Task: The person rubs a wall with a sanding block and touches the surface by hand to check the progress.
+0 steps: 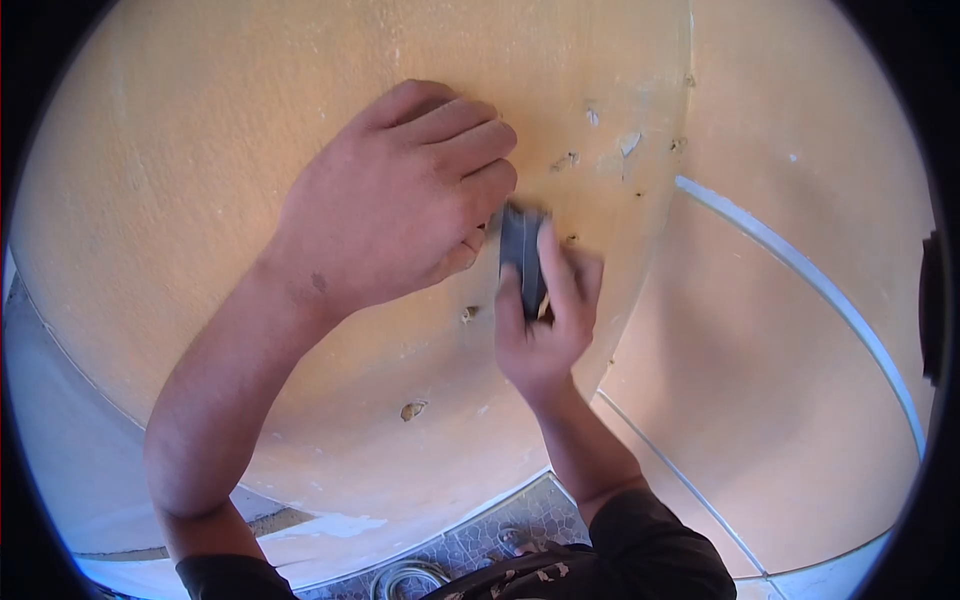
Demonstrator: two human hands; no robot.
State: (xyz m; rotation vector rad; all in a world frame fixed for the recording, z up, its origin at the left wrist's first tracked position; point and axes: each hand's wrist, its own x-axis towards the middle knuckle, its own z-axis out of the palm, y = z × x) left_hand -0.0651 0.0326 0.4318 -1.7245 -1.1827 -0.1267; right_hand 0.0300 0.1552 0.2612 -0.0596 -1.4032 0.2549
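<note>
My left hand (pixel 420 190) is closed against the tan wall panel (pixel 230 130), its fingers curled inward. Whatever lies inside them, if anything, is hidden from me. Just to the right and lower, my right hand (pixel 555 310) grips a dark grey rectangular block (pixel 521 262) between thumb and fingers. Its upper end is close to the left hand's fingers and looks smeared by motion. Around both hands the panel has chipped spots and small holes, among them a hole (pixel 412 410) below and a pale chip (pixel 629 144) at the upper right.
A pale strip (pixel 810 270) curves over the neighbouring panel (pixel 770 400) on the right. At the bottom, a coiled hose or cable (pixel 410 578) lies on the patterned floor (pixel 470 548). White patches (pixel 345 525) mark the lower wall.
</note>
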